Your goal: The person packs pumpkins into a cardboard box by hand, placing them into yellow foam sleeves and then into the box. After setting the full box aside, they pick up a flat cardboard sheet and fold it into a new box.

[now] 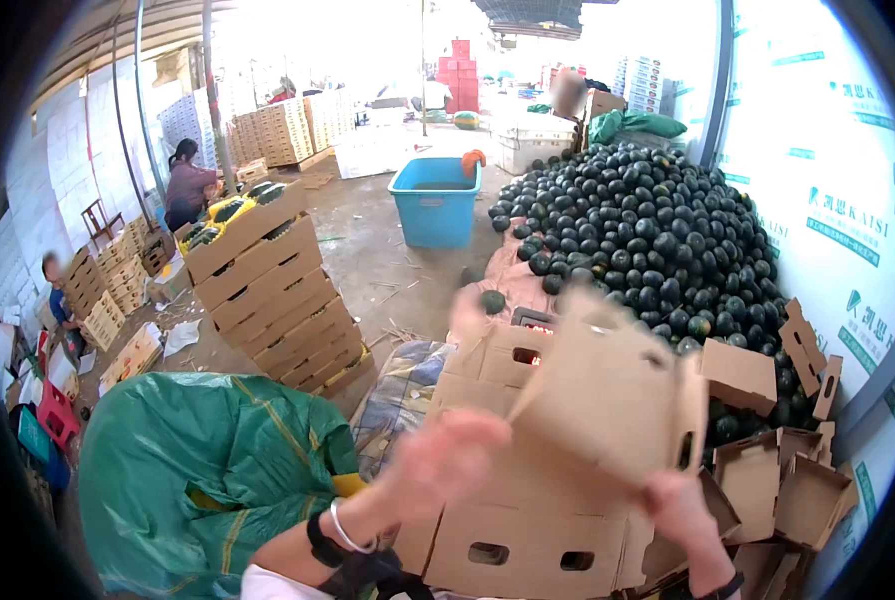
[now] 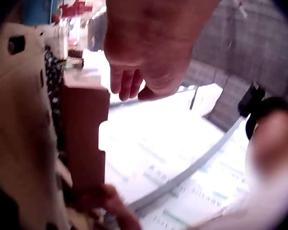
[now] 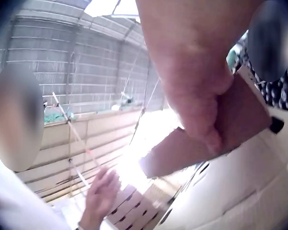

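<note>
Currently, cardboard box [image 1: 602, 395]: tilted, raised over cardboard with oval cut-outs [image 1: 527, 548], front of the wearer; blurred in head view.
Right hand [image 1: 679, 508]: fingers gripping the box's near right edge.
Left hand [image 1: 445, 462]: beside the box, apart from it; fingers open, extended, slightly bent, holding nothing.
Dark green melons [image 1: 657, 225]: large heap beyond and right of the box, against the printed white wall [image 1: 817, 170].
Open cartons [image 1: 752, 485]: jumbled, right of the right hand.
Carton stack [image 1: 277, 290]: leaning, left of the box.
Green sheeting [image 1: 202, 470]: bunched, near left.
Blue tub [image 1: 434, 212]: on the floor, farther off.
Person in purplish top [image 1: 189, 188]: far left, behind carton stack.
</note>
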### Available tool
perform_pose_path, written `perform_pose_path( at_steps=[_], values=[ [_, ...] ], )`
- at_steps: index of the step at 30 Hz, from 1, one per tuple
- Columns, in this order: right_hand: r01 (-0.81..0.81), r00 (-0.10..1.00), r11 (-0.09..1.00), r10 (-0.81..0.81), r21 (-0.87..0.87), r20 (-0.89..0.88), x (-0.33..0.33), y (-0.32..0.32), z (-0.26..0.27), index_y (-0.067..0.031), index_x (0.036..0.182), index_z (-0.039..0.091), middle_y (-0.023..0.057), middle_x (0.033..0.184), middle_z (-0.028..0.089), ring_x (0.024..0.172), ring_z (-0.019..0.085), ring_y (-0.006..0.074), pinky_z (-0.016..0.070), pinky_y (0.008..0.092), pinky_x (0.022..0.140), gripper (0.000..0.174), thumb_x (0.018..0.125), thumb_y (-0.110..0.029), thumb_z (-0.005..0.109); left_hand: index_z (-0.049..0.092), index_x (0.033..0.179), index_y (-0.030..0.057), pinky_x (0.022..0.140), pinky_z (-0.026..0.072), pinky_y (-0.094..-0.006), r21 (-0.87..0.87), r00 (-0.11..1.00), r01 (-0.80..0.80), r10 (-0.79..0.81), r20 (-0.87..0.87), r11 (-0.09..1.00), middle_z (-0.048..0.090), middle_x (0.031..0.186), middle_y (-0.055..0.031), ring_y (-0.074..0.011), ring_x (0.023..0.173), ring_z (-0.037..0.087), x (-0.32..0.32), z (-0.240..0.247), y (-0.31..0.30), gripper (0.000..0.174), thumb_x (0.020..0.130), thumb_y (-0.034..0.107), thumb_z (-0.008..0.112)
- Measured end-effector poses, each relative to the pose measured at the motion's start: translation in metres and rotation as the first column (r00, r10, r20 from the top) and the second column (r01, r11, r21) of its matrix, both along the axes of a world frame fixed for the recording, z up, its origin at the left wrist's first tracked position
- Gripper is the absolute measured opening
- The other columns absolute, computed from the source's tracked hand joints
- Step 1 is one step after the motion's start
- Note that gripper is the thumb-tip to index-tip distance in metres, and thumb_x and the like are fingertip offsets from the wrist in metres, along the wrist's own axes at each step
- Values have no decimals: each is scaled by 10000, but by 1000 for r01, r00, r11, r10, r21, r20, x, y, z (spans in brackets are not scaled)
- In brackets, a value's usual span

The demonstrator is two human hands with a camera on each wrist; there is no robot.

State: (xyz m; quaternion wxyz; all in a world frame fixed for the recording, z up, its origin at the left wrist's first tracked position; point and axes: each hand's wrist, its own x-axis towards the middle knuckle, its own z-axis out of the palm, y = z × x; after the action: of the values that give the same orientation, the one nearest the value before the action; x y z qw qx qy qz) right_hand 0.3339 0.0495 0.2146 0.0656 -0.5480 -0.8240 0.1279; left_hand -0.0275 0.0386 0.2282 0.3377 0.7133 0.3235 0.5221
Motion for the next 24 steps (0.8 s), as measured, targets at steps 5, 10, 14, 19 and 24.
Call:
perform_pose_path(
  at_steps=[5, 10, 14, 19, 24],
  values=[
    [-55, 996, 998, 56, -8, 70, -31, -31, -18, -1, 884, 656, 148, 835, 675, 744, 664, 276, 519, 391, 630, 153, 805, -132, 666, 308, 1446, 65, 966, 448, -354, -423, 881, -71, 256, 399, 903, 542, 1275, -117, -214, 1132, 558, -36, -27, 21, 585, 924, 167, 553],
    [-194, 701, 945, -56, -265, -711, -26, -41, -25, -28, 995, 637, 92, 965, 655, 892, 627, 192, 495, 334, 806, 289, 910, -302, 602, 193, 1512, 79, 962, 436, -331, -746, 909, 123, 227, 349, 655, 478, 1326, -100, -189, 1152, 507, -59, -50, 12, 707, 909, 118, 562],
    [-114, 11, 820, -564, -561, -826, -24, 15, -83, 15, 1244, 518, 140, 1114, 617, 1185, 525, 207, 401, 349, 1018, 381, 974, -232, 410, 320, 1451, 18, 926, 456, -323, -751, 897, 293, 102, 431, 592, 514, 1223, -72, -193, 1122, 525, -54, -71, 3, 594, 913, 102, 556],
    [25, 22, 959, -282, -281, -959, -23, 26, -138, -40, 1023, 626, 101, 1058, 633, 1046, 570, 214, 392, 378, 993, 286, 986, -220, 407, 517, 1271, 16, 923, 443, -308, -514, 946, 17, 153, 285, 857, 522, 1169, -51, -161, 1142, 494, -61, -92, -6, 388, 980, 272, 508],
    [-327, -37, 885, -362, -331, -931, -9, 17, -117, -55, 955, 635, 104, 1070, 618, 997, 558, 201, 423, 361, 941, 274, 1009, -240, 439, 580, 1171, 12, 936, 424, -285, -467, 901, 303, -91, 424, 831, 591, 1092, -43, -140, 1079, 541, -62, -95, -6, 404, 1018, 360, 445]
  ],
)
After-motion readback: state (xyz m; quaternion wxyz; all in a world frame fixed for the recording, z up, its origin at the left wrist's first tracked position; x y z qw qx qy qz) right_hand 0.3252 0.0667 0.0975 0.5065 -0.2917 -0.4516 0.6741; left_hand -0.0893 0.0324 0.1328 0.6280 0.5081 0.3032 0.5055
